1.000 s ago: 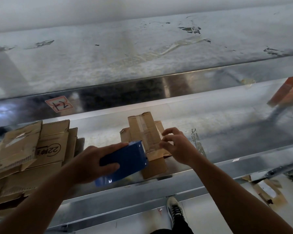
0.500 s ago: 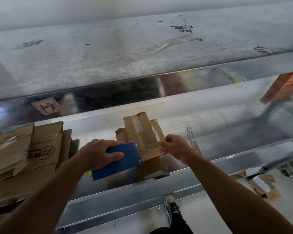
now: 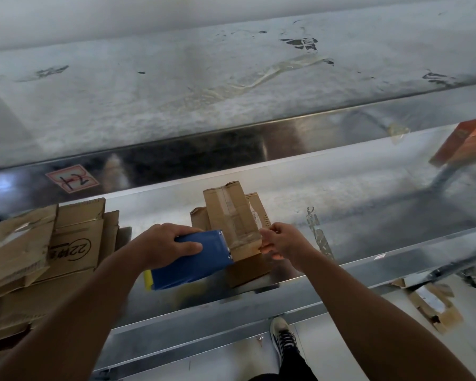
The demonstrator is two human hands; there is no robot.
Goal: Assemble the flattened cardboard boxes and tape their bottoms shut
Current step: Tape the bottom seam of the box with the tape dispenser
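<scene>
A small brown cardboard box [image 3: 232, 213] stands on the metal shelf [image 3: 368, 204], its taped bottom turned up, with clear tape along the middle seam. My left hand [image 3: 165, 243] grips a blue tape dispenser [image 3: 193, 259] whose front edge sits against the box's near end. My right hand [image 3: 285, 240] pinches the box's near right corner, where the tape ends. A stack of flattened cardboard boxes [image 3: 47, 248] lies at the left of the shelf.
An orange-red carton [image 3: 465, 141] stands at the far right of the shelf. A strip of old tape [image 3: 318, 235] sticks to the shelf right of the box. Cardboard scraps [image 3: 429, 306] lie on the floor below, near my shoe [image 3: 282, 336]. A marked label [image 3: 72, 178] is on the shelf's back wall.
The dispenser has drawn back along the box's seam toward me and now sits at the near end. My right hand has slid from the box's side to its near right corner.
</scene>
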